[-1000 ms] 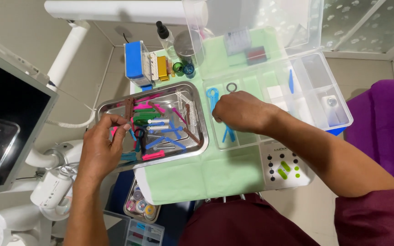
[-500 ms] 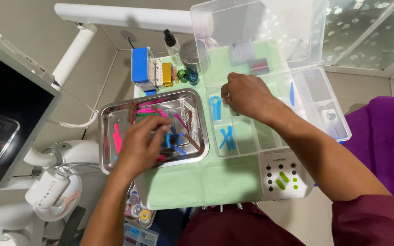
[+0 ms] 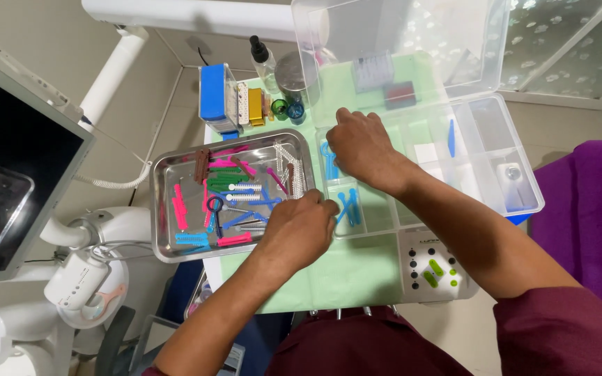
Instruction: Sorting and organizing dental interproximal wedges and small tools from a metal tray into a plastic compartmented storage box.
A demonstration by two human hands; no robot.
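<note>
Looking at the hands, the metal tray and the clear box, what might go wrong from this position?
1. The left hand rests at the right rim of the metal tray, which seems to overhang the table edge; pressing there might tip it and spill the small coloured pieces.
2. The right hand reaches into the clear compartment box; it could bump the raised lid or mix blue pieces between compartments.

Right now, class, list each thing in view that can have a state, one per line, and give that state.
Clear compartment box: lid raised, open.
Steel tray: flat on the green sheet, holding scattered coloured plastic pieces.
Left hand: fingers curled at the tray's right edge; grip hidden.
Right hand: over the box's left compartments, fingertips down; grip hidden.
Monitor: screen dark.
Dropper bottle: upright, capped.
</note>
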